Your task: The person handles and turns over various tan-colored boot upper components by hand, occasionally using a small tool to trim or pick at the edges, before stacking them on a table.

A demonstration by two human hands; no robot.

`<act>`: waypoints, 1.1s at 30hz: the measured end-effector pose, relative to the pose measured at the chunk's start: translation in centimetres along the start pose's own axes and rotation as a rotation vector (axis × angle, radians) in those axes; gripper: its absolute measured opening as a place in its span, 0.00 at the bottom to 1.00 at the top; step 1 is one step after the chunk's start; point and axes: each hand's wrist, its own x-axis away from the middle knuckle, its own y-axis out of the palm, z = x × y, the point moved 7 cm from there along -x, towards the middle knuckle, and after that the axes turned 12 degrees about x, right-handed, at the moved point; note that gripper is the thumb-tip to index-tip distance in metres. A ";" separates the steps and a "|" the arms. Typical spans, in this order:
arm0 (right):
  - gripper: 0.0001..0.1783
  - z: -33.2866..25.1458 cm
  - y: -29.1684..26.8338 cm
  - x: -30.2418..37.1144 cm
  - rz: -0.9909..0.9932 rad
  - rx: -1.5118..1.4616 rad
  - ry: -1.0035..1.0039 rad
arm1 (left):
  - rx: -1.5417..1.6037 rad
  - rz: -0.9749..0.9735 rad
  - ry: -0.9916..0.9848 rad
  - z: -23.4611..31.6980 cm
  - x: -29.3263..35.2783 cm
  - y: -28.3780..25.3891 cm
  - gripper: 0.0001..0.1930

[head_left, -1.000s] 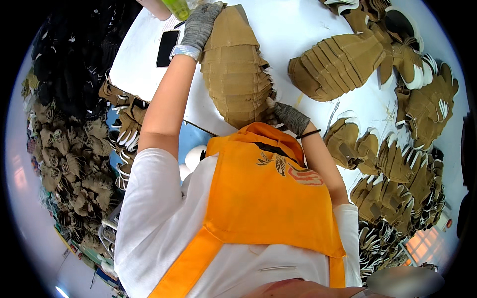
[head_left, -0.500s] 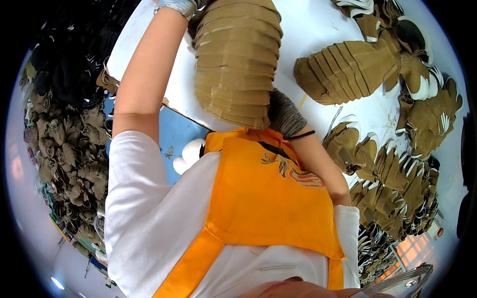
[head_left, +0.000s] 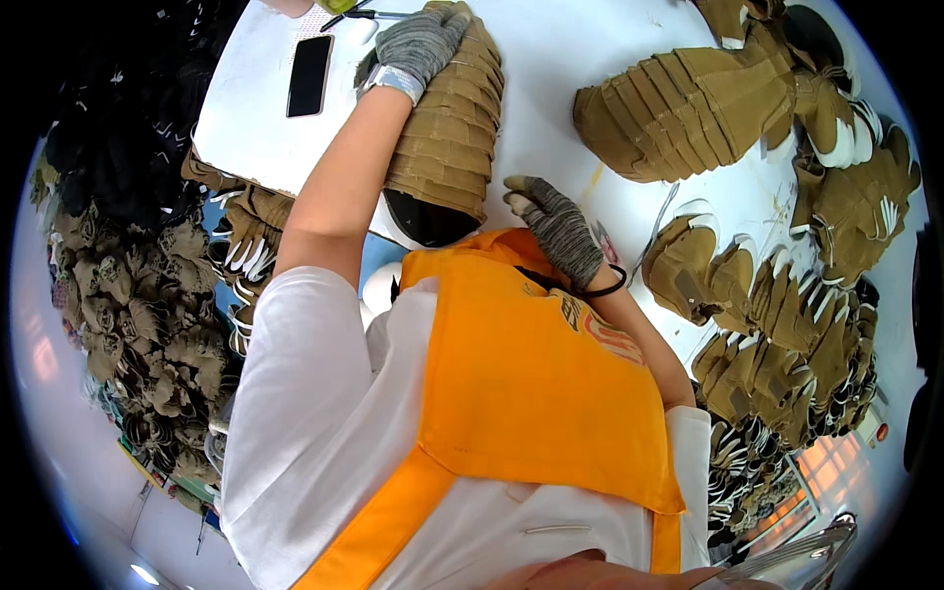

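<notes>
A long stack of nested brown shoe uppers [head_left: 452,143] lies on the white table, its near end showing a smooth black piece [head_left: 430,218]. My left hand [head_left: 423,47], in a grey knit glove, is over the far left part of this stack, fingers bent onto it; their undersides are hidden. My right hand [head_left: 560,228], gloved in darker grey, is just right of the stack's near end, apart from it. Its fingers are extended, with nothing in them.
A phone [head_left: 309,76] and a pen [head_left: 379,14] lie left of the stack. To the right is another row of brown uppers [head_left: 688,113], with more piles [head_left: 777,315] along the table's right side. Heaps of uppers [head_left: 147,315] stand at the left beyond the table edge [head_left: 246,180].
The stack has come down and left onto the table, and its black near end now shows. My right hand has let go of it. My left hand has come into full view on top.
</notes>
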 end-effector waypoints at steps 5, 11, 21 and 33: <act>0.17 -7.0 0.7 0.1 0.068 0.303 -0.279 | 0.045 -0.009 -0.028 1.8 0.7 -1.1 0.24; 0.20 -8.3 1.7 -0.1 0.041 0.578 -0.411 | 0.046 -0.021 -0.084 2.2 0.9 -1.7 0.24; 0.21 -9.1 1.8 -0.4 0.072 0.915 -0.400 | -0.017 -0.048 -0.108 0.9 0.5 -0.7 0.26; 0.34 -9.2 0.5 -4.4 -0.022 0.693 -0.186 | -0.091 -0.004 -0.067 -2.9 -1.6 2.6 0.26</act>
